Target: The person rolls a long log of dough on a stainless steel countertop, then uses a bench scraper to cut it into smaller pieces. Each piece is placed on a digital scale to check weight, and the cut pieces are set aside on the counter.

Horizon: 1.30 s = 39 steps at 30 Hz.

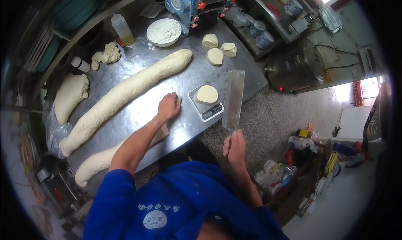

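Observation:
My right hand (236, 147) grips the handle of a broad rectangular cleaver (233, 98), its blade upright just off the table's right edge. Over the steel table, my left hand (168, 107) is closed, with a small pale bit of dough (179, 101) at its fingertips. Between the two lies a kitchen scale (211, 111) bearing a cut round of dough (207, 94). Below my left forearm stretches a dough log (98, 160), partly hidden by the arm, with a flat cut end. A longer dough log (125, 96) runs diagonally behind it.
Three cut dough pieces (215, 56) sit near the far right corner. A bowl of flour (164, 32), a squeeze bottle (122, 29) and a blue machine (179, 5) stand at the back. Dough lumps (72, 97) lie left. A large metal pot (297, 66) is beyond the right edge.

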Motion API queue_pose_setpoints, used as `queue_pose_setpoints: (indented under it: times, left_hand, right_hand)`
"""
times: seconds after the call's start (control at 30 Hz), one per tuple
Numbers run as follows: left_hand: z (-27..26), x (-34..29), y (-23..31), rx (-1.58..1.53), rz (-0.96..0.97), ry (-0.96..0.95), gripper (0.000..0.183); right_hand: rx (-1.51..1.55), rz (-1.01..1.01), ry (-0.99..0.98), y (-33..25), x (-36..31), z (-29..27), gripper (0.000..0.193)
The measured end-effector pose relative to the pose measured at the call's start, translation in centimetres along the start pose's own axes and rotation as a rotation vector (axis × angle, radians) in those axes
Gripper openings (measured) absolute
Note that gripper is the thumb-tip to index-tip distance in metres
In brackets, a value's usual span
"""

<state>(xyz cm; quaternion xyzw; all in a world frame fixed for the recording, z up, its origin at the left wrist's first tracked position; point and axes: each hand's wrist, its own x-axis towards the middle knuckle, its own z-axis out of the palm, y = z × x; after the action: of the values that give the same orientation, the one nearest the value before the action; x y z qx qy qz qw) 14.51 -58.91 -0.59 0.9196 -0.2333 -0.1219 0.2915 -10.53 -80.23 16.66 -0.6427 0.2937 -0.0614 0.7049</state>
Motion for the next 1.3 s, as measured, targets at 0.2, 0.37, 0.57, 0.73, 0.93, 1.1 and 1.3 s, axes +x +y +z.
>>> queue_pose_setpoints:
  times: [0.2, 0.37, 0.57, 0.73, 0.93, 1.1, 1.3]
  left_hand:
    - [0.1, 0.2, 1.2, -0.091, 0.094, 0.094, 0.025]
    - [-0.5, 2.1, 7.9, -0.276, 0.419, 0.234, 0.019]
    - [1.4, 3.0, 9.6, -0.216, 0.479, 0.19, 0.009]
    - [1.7, 3.1, 9.6, -0.237, 0.479, 0.193, 0.008]
    - [1.8, 2.9, 9.1, -0.179, 0.469, 0.132, 0.017]
    - [-0.7, 0.6, 7.1, -0.243, 0.565, 0.213, 0.021]
    - [-1.8, -2.0, -4.3, 0.123, 0.156, 0.172, 0.009]
  right_hand:
    - [-0.013, 0.011, -0.023, 0.4, 0.4, -0.1, 0.029]
    - [-0.1, 0.083, -0.046, 0.1, 0.9, 0.3, 0.027]
    - [-0.232, 0.228, -0.11, 1.3, 1.7, -0.5, 0.028]
    - [-0.305, 0.276, -0.125, 2.1, 2.3, -0.2, 0.031]
    - [-0.195, 0.219, -0.176, 3.2, 6.7, 1.3, 0.035]
    - [0.04, 0.315, -0.14, 2.6, 5.9, 0.0, 0.037]
    - [0.122, 0.206, -0.047, 1.9, 4.1, -1.8, 0.036]
